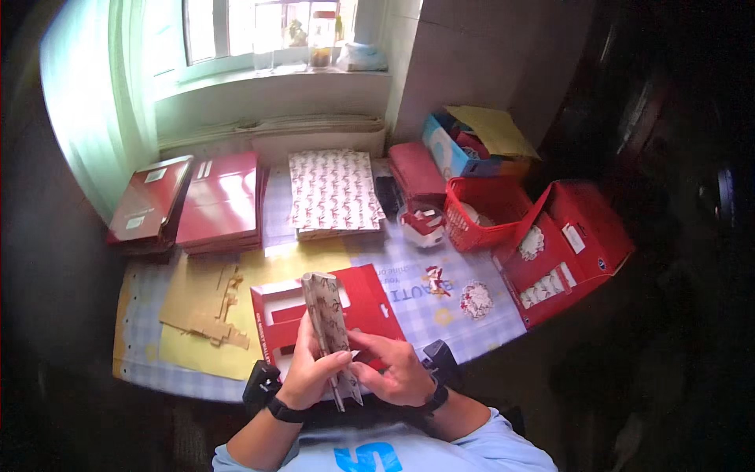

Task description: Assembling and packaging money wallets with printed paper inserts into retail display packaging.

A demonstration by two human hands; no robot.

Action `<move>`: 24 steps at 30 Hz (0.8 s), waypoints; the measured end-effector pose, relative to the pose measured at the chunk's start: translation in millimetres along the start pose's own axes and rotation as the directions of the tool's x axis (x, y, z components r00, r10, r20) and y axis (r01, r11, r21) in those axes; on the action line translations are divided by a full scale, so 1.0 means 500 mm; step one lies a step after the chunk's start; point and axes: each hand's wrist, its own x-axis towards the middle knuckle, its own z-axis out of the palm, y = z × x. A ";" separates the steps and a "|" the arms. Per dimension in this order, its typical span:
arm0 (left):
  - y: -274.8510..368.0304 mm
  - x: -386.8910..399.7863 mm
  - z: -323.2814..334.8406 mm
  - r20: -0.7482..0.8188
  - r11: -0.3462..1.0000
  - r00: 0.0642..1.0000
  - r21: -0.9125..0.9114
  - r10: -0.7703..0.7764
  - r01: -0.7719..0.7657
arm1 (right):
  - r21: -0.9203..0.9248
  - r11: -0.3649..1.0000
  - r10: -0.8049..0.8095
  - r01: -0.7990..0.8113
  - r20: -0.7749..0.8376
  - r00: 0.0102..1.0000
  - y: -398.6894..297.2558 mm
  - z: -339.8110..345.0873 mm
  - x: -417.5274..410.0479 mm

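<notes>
My left hand (307, 371) grips a folded piece of patterned paper (331, 324), thumb across its front, holding it upright over the table. At the paper's right edge are the fingertips of my right hand (395, 369); a small pale corner shows between thumb and forefinger, and whether they pinch it is unclear. Beneath both hands lies a flat red printed card box (368, 289) with cut-out windows, partly covered by the hands and the paper. To its right, a small red-and-white figure cutout (436, 281) and a round lacy cutout (476, 300) rest on the checked tablecloth (413, 318).
Red folder stacks (221, 197) stand at the back left, beside a stack of patterned sheets (335, 189). Yellow paper (206, 351) with torn brown card (221, 336) lies left. Rightward are a red plastic basket (483, 227), an open blue box (448, 147) and an open red carton (560, 259).
</notes>
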 end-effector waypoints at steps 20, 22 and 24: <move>0.057 0.076 -0.056 -0.153 0.999 0.988 -0.025 0.027 -0.031 | -0.916 0.087 0.024 -0.391 -0.390 0.920 0.202 -0.391 0.424; 0.049 0.073 -0.064 -0.162 0.997 0.984 0.029 0.070 -0.066 | -0.910 0.078 0.081 -0.408 -0.402 0.912 0.216 -0.394 0.440; 0.052 0.072 -0.063 -0.152 0.995 0.985 0.078 0.080 -0.068 | -0.890 0.129 0.177 -0.437 -0.413 0.893 0.227 -0.419 0.452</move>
